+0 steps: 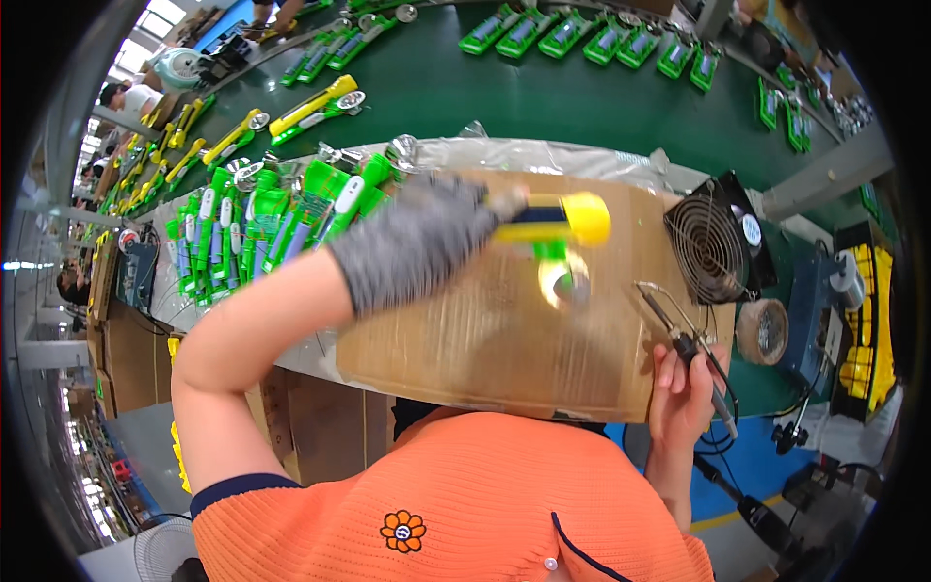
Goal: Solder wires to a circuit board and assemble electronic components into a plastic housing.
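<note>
My left hand point(417, 247), in a grey knit glove, reaches across the cardboard-covered bench point(485, 339) and grips a yellow and green flashlight point(562, 228) held sideways, its round reflector head point(564, 281) facing up. My bare right hand point(684, 393) holds a soldering iron point(679, 330) by its dark handle, the tip pointing up-left toward the flashlight, a short gap away. Its cable drops down past my wrist.
A pile of green flashlight bodies point(262, 233) lies at the left of the bench. A small black fan point(716, 242) and a tape roll point(763, 330) stand at the right. Beyond runs a green conveyor point(543, 92) with more flashlights; other people work far left.
</note>
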`<state>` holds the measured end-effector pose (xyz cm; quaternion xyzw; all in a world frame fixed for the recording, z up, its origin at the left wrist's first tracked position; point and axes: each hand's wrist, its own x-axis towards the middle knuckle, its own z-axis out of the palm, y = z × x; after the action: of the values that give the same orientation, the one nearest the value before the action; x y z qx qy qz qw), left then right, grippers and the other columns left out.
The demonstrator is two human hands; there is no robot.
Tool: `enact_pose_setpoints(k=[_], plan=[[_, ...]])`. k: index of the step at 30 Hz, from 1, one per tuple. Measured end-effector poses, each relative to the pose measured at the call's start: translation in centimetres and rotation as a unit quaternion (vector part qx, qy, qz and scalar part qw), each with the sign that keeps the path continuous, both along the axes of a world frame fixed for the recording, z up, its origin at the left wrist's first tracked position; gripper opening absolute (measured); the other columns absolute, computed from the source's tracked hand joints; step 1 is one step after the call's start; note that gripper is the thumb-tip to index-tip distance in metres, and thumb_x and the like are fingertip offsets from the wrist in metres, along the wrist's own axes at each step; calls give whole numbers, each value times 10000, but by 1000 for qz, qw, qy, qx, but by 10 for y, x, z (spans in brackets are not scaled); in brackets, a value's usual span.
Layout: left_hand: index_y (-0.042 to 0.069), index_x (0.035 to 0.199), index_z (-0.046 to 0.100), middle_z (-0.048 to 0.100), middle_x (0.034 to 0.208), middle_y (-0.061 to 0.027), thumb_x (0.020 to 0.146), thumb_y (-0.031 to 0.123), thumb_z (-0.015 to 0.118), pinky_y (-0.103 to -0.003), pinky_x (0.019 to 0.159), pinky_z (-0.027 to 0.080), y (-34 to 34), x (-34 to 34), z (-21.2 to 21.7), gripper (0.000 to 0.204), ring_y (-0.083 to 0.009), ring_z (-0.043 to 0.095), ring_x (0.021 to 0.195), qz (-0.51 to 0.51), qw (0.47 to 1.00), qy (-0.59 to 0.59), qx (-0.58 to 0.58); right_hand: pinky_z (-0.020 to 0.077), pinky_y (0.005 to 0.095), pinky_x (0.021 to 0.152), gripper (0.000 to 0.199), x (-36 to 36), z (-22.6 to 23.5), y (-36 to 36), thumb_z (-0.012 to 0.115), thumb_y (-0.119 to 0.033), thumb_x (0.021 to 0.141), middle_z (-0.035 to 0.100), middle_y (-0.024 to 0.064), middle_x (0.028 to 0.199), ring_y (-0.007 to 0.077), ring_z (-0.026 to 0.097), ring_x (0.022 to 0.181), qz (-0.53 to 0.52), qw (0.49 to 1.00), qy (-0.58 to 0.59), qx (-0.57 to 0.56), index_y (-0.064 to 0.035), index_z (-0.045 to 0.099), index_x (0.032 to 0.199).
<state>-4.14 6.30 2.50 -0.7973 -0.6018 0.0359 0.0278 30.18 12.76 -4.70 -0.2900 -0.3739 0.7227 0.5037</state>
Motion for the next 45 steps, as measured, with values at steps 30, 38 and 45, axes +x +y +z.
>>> enact_pose_setpoints(k=[30, 38, 45], plan=[[-32, 1326, 562, 633, 1290, -199, 600, 623, 839, -382, 1015, 486, -498, -248, 5, 1016, -319, 597, 1215, 798, 530, -18, -284, 410, 294, 712, 154, -27, 10, -11, 552, -175, 956, 486, 51, 712, 171, 486, 705, -60, 992, -90, 67, -39, 548, 886], [352, 1582, -20, 51, 1661, -138, 420, 597, 949, -614, 1182, 164, -501, -250, -46, 1532, -380, 50, 1524, 925, 368, -64, -68, 471, 358, 621, 207, 11, -37, 13, 607, -132, 982, 609, 149, 882, 241, 567, 747, -97, 857, -323, 389, 53, 601, 1075], [323, 1589, 61, 28, 1656, -161, 411, 603, 945, -508, 1216, 195, -514, -257, -67, 1499, -361, 105, 1520, 919, 372, -113, -67, 518, 340, 675, 292, 8, -47, 21, 696, -85, 923, 614, 175, 974, 263, 589, 821, -179, 834, -320, 411, 62, 597, 1155]])
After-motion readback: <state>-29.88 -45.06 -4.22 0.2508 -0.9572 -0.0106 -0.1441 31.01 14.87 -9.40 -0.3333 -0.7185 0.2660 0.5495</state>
